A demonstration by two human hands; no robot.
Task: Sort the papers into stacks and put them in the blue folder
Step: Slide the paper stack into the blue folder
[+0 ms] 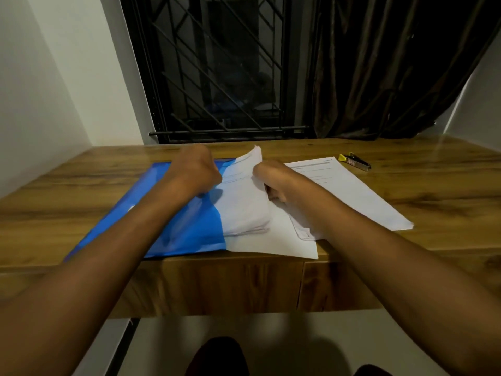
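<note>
A blue folder (168, 234) lies flat on the left half of the wooden desk (406, 196). A thick stack of white papers (244, 204) sits at its right edge, bowed upward, partly over the folder's mouth. My left hand (195, 172) is above the folder with curled fingers gripping the stack's left side; its fingertips are hidden. My right hand (273, 180) grips the stack's right edge. A second sheet pile (360, 194) with printed lines lies flat to the right, under my right forearm. A single white sheet (271, 245) lies beneath the stack by the desk's front edge.
A small stapler with a yellow end (355, 160) rests at the back right of the desk. A barred dark window (217, 69) and brown curtain (393, 63) stand behind. A white wall borders the left. The desk front edge is near my body.
</note>
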